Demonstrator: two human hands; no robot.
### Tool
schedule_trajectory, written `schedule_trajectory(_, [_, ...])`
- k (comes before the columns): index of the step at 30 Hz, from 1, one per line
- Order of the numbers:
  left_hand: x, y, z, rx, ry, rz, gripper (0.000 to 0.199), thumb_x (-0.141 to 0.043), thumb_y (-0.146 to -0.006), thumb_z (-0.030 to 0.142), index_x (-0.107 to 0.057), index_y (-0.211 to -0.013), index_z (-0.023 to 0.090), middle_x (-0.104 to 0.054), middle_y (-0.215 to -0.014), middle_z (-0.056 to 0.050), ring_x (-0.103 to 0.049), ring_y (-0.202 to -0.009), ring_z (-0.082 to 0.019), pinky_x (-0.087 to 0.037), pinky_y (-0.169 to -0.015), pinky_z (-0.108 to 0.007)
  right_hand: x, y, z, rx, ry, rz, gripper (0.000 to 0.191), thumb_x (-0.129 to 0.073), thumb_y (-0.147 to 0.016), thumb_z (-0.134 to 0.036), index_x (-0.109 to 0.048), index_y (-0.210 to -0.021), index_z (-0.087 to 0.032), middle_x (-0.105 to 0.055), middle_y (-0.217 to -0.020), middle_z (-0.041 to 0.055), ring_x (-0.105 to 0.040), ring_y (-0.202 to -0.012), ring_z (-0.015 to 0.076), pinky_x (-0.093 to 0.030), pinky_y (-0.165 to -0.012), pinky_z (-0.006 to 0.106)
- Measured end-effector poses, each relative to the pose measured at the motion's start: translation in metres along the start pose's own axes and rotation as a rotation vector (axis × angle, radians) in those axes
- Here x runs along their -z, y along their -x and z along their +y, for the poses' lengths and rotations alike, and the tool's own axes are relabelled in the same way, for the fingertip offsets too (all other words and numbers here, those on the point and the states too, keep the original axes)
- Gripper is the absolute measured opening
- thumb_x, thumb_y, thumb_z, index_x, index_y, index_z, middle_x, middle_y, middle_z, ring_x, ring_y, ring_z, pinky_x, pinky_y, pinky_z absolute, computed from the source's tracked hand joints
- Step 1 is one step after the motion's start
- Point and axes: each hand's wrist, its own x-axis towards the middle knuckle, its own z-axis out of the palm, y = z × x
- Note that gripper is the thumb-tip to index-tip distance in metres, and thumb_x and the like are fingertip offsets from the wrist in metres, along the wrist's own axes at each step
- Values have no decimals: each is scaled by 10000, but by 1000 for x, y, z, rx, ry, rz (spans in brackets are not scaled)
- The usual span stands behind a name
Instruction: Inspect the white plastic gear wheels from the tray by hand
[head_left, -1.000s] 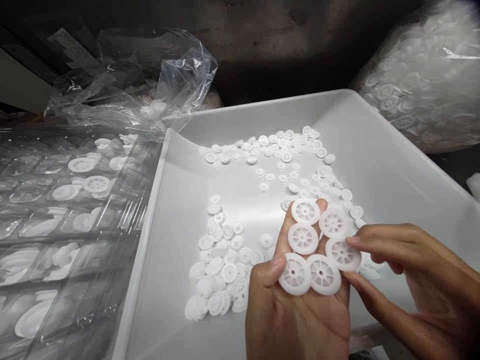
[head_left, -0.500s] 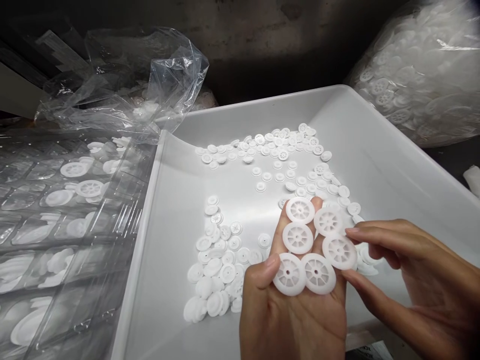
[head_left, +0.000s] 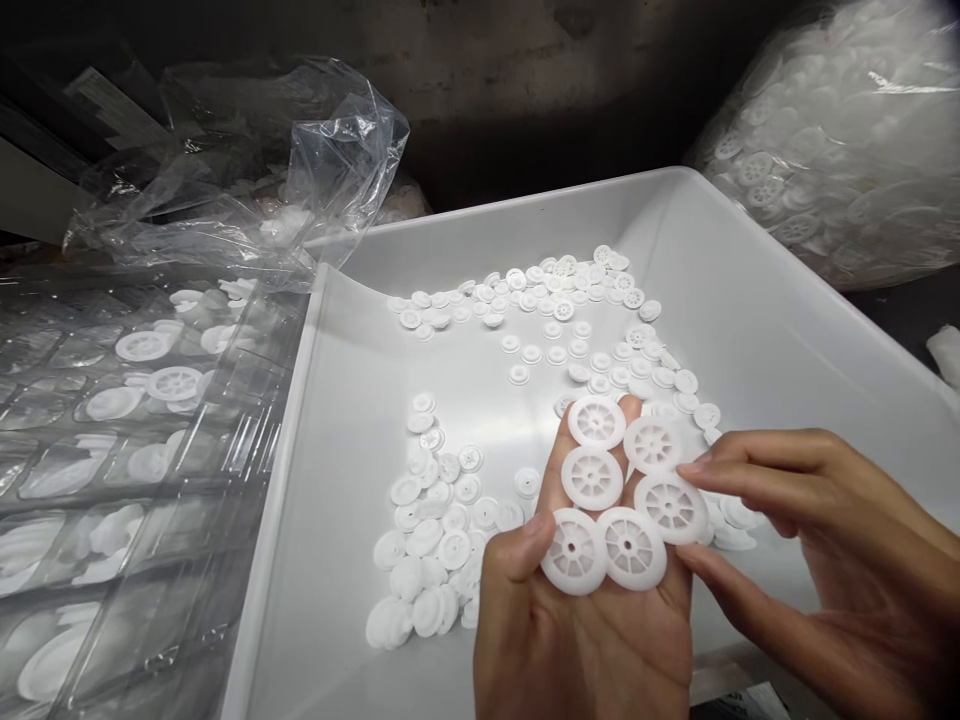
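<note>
My left hand [head_left: 577, 640] lies palm up at the bottom middle of the view, over a white tray. Several white plastic spoked wheels [head_left: 596, 422] rest across its fingers and palm, and my thumb presses the lowest-left wheel [head_left: 574, 551]. My right hand [head_left: 832, 530] comes in from the right, its index finger and thumb touching the edge of one wheel [head_left: 671, 507]. Below and beyond my hands, many smaller white plastic discs [head_left: 427, 550] lie scattered on the tray floor [head_left: 352, 500]. My hands hide part of that scatter.
The tray's raised left rim [head_left: 285, 480] borders a clear plastic blister sheet [head_left: 142, 430] holding white wheels. A crumpled clear bag [head_left: 330, 170] lies behind it. A bulging bag of white wheels [head_left: 840, 150] sits beyond the tray's far right corner.
The whole view has drifted slightly left and up. My right hand has shifted a little left, and the wheels on my left hand have moved with that hand.
</note>
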Motion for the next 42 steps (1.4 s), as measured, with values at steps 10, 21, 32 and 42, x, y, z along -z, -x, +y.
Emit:
schedule_trajectory(10, [-1,-4,-1,-10,28,9,486,-407,-863,330,-598,-1268,140,-460,-1393,-107,-297,-1370,-318,114,-1126,-484,-1,-1,2,34,80,0,340,-697,-785,-223,-607,-1105,-151,-537,-1082,90,-575,-983,131,-477,-820,218])
schedule_trajectory(21, [-5,-3,0,13,74,95,464,-413,-851,309,-622,-1222,126,-493,-1363,-112,-331,-1357,-289,122,-1129,-431,-2,-3,-3,6,44,10,352,-690,-772,-172,-592,-1109,-150,-531,-1090,94,-552,-1029,159,-489,-822,256])
schedule_trajectory(32, [-8,-5,-2,-16,125,191,583,-413,-856,304,-418,-1412,131,-451,-1403,-107,-208,-1392,-323,149,-1116,-433,-7,-1,-9,-134,31,69,329,-684,-781,-350,-620,-1071,-207,-575,-994,103,-583,-969,238,-524,-758,330])
schedule_trajectory(42, [-5,-6,0,-10,87,131,519,-414,-849,318,-525,-1318,123,-490,-1367,-112,-329,-1358,-279,43,-1166,-399,-8,-5,-10,-147,1,75,332,-685,-777,-346,-626,-1073,-208,-570,-991,104,-582,-967,238,-531,-720,311])
